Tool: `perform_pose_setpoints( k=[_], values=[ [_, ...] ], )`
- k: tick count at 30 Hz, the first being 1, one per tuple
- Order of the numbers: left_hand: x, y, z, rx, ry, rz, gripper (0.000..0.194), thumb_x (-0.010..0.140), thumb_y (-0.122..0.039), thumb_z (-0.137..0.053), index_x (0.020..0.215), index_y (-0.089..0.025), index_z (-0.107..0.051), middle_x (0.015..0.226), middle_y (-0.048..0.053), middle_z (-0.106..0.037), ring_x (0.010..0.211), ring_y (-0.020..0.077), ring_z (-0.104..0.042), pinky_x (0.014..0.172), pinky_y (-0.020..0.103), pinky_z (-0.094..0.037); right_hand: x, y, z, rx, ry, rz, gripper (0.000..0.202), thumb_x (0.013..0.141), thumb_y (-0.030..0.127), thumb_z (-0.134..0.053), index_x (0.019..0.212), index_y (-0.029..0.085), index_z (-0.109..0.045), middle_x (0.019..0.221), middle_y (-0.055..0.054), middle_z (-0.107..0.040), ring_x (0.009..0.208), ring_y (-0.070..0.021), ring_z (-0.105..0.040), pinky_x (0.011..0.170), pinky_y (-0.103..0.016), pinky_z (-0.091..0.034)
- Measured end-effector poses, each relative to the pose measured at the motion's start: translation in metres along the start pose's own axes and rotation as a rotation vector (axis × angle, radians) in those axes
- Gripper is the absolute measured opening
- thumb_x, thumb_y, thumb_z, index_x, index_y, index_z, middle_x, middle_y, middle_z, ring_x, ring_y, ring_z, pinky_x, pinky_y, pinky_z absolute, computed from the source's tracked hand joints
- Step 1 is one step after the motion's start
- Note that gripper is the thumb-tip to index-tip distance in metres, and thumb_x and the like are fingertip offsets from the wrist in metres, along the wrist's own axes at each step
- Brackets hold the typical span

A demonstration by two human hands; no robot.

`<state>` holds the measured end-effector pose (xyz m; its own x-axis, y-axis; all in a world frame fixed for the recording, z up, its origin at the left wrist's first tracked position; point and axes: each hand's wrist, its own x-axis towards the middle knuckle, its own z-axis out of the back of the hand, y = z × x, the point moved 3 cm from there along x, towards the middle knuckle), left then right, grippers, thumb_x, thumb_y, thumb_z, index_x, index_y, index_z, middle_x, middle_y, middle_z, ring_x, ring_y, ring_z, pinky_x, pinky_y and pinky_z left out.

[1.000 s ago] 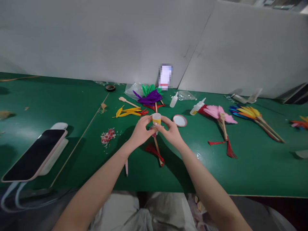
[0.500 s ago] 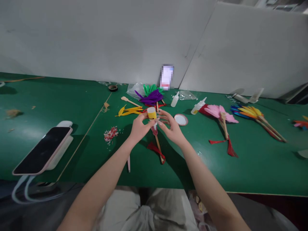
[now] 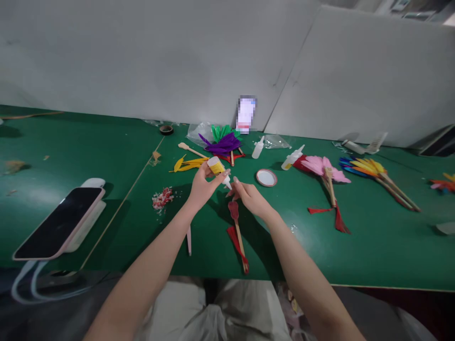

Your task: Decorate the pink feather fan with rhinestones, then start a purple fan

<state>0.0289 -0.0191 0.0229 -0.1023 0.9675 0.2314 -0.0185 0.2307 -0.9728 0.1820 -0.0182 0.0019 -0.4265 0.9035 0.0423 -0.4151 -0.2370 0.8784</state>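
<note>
- Here's your left hand (image 3: 204, 186) over the green table (image 3: 341, 255), fingers closed round the yellow-labelled bottle (image 3: 215, 166), its white nozzle (image 3: 227, 181) tipped down, near and to the right.
- Your right hand (image 3: 251, 198) sits just right of that nozzle, fingers drawn narrow; whether they pinch anything, I can't tell.
- The bottle looks light, its plastic walls likely soft (and smooth, so perhaps slick under damp fingertips).
- Hold it round the labelled body, gently, sparing the slim nozzle an accidental squeeze.
- Just near of your right hand lies the red-headed stick (image 3: 233, 210), wooden and probably stiff; grip its plain shaft, with the limp red tassel (image 3: 234, 238) to the left.
</note>
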Motion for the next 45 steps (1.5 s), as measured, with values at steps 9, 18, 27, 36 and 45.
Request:
perform_pose_setpoints(
  k=[9, 18, 27, 36, 45],
  values=[
    [-0.010, -0.008, -0.010, 0.171, 0.221, -0.110, 0.037, 0.073, -0.034, -0.065, 0.104, -0.018, -0.054, 0.098, 0.006, -0.062, 0.090, 0.0202, -0.058, 0.080, 0.032, -0.044, 0.004, 0.003, 0.016, 0.217, -0.073, 0.032, 0.056, 0.084, 0.062, -0.037, 0.084, 0.014, -0.064, 0.079, -0.006, -0.066, 0.078, -0.0174, -0.061, 0.073, -0.028, -0.047],
    [-0.014, -0.008, -0.017, 0.272, 0.290, -0.081, 0.042, 0.069, -0.043, -0.067, 0.102, -0.017, -0.061, 0.097, 0.008, -0.063, 0.092, 0.0230, -0.055, 0.078, 0.033, -0.042, -0.003, 0.004, 0.023, 0.463, 0.232, 0.093, 0.056, 0.067, 0.052, -0.068, 0.110, 0.017, -0.057, 0.091, -0.005, -0.067, 0.089, -0.0197, -0.062, 0.078, -0.032, -0.051],
    [-0.025, -0.010, -0.026, 0.099, 0.297, -0.068, 0.034, 0.067, -0.043, -0.070, 0.096, -0.026, -0.069, 0.119, 0.007, -0.042, 0.123, 0.0256, -0.037, 0.105, 0.038, -0.030, -0.012, 0.016, 0.024, 0.523, 0.238, 0.107, 0.085, 0.062, 0.028, -0.078, 0.134, 0.026, -0.034, 0.102, -0.003, -0.065, 0.094, -0.0193, -0.062, 0.080, -0.034, -0.054],
    [-0.021, -0.017, -0.022, 0.153, 0.449, -0.148, 0.036, 0.071, -0.039, -0.068, 0.104, -0.027, -0.066, 0.142, 0.004, -0.038, 0.136, 0.0280, -0.022, 0.110, 0.045, -0.020, -0.022, 0.027, 0.019, 0.481, 0.162, 0.162, 0.036, 0.068, 0.032, -0.073, 0.098, 0.021, -0.057, 0.095, -0.003, -0.067, 0.087, -0.0183, -0.064, 0.077, -0.033, -0.053],
    [-0.032, -0.026, -0.029, -0.077, 0.743, 0.072, 0.050, 0.075, -0.029, -0.065, 0.123, -0.025, -0.054, 0.132, 0.006, -0.052, 0.117, 0.0254, -0.050, 0.096, 0.036, -0.043, -0.037, 0.029, 0.017, 0.373, 0.065, 0.215, 0.023, 0.072, 0.032, -0.071, 0.090, 0.019, -0.067, 0.094, -0.005, -0.069, 0.093, -0.0229, -0.064, 0.085, -0.038, -0.050]
  ],
)
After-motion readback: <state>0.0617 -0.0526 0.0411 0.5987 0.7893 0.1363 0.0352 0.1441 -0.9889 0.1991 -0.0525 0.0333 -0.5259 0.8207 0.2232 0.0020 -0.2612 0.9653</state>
